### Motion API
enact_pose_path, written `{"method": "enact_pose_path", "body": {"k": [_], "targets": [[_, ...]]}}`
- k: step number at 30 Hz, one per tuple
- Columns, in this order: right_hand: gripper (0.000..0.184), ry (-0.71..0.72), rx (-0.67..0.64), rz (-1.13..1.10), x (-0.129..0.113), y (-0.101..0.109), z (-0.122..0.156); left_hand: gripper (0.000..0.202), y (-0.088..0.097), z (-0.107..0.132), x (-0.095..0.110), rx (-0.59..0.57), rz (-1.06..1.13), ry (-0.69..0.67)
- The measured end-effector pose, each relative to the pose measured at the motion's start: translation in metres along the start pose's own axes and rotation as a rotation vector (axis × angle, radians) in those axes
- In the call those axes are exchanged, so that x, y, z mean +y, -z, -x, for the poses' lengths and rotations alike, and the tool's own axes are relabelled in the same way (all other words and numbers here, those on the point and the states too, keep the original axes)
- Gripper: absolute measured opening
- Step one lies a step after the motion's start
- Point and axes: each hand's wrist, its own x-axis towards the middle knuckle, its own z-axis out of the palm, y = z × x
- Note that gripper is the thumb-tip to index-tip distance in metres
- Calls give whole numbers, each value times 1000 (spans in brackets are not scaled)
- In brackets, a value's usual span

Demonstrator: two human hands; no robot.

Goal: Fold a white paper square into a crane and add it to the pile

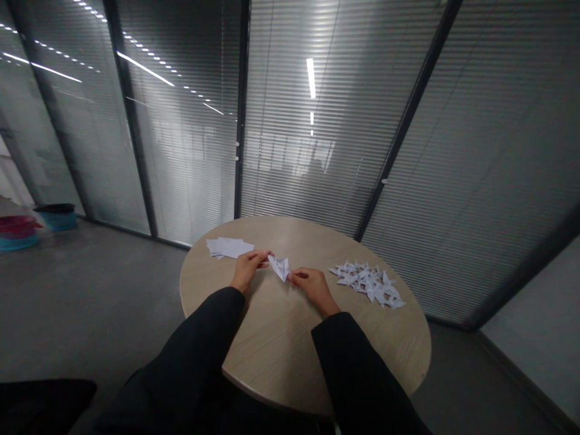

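A partly folded piece of white paper (280, 267) is held between my two hands, a little above the round table (272, 338). My left hand (251, 266) pinches its left corner with thumb and fingers. At its lower right edge, the fingertips of my right hand (313, 286) are closed on the same paper. Flat white sheets (229, 247) lie in a loose stack just beyond my left hand. To the right of my right hand spreads a pile of folded white paper pieces with pointed tips (369, 283).
Glass partitions with blinds (312, 151) stand close behind the table. On the floor at far left are a blue bin with a dark rim (58, 219) and a blue bin with a red liner (19, 232). A black chair-like edge (45, 402) shows at lower left.
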Motion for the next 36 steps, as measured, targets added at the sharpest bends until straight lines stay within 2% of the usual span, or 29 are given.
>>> {"method": "enact_pose_path", "body": {"k": [15,18,23,30,36], "targets": [[20,9,-45,-25,0,-1,-1,34,-4,2,2,-35,199,109],[20,14,-13,-6,2,-2,-1,40,-4,0,-2,-35,204,147],[21,27,32,-3,5,-1,-2,58,-3,-2,-6,-104,219,144],[19,17,68,13,-1,2,-1,37,-6,3,-3,-181,36,55],[20,44,34,-12,0,-2,-1,24,-7,2,-3,-133,-35,23]]}}
